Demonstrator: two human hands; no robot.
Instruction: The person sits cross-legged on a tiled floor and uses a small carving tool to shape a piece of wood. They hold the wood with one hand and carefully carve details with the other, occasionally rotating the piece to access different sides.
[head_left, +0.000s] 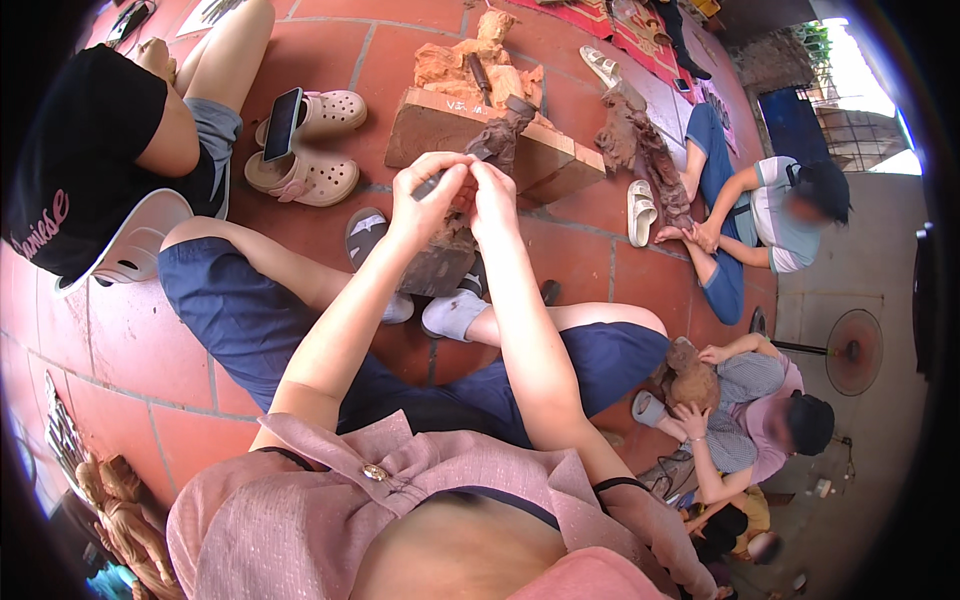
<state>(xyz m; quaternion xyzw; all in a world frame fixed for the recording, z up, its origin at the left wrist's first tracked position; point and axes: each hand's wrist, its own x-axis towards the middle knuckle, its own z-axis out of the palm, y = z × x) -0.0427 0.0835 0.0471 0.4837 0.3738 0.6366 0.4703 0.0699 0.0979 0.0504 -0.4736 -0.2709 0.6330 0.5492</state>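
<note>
My left hand (432, 190) and my right hand (488, 200) meet in front of me, fingers bent and fingertips together. In the left hand's grip is a small dark grey flat piece (428, 186), partly covered by the thumb; its kind is unclear. My right fingers are pinched, and what they hold, if anything, is hidden. Just beyond and below the hands stands a dark brown wood carving (497, 140), its squared base (437, 272) between my feet. My hands hide its middle, and I cannot tell whether they touch it.
Ahead, a thick wooden block (440, 125) bears a lighter orange carving (480, 65) and a dark-handled tool (478, 75). Pink clogs (310, 178) with a phone (282, 125) lie left, near a seated person. Other people sit right, by another dark carving (655, 165) and a fan (853, 350).
</note>
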